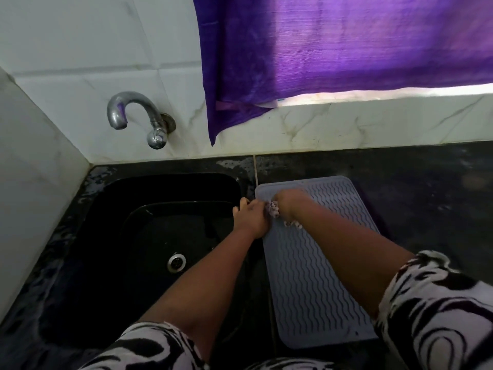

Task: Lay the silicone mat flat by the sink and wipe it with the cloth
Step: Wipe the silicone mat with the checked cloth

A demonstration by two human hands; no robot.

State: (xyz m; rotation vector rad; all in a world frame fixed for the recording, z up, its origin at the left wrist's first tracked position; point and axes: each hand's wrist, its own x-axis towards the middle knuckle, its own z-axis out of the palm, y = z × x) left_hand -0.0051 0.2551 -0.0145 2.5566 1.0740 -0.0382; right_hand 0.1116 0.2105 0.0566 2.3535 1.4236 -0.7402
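A grey silicone mat (314,276) with wavy ridges lies flat on the dark counter, right beside the black sink (160,236). My right hand (289,205) is closed on a small patterned cloth (273,209) and presses it on the mat's far left part; a bit of the cloth shows under my wrist. My left hand (250,217) rests on the mat's left edge next to the cloth, fingers curled and touching it. Whether the left hand grips the mat's edge or the cloth is unclear.
A chrome tap (133,116) juts from the tiled wall above the sink, whose drain (176,262) shows in the basin. A purple curtain (333,54) hangs over the window ledge behind the counter (426,188). A tiled side wall closes the left.
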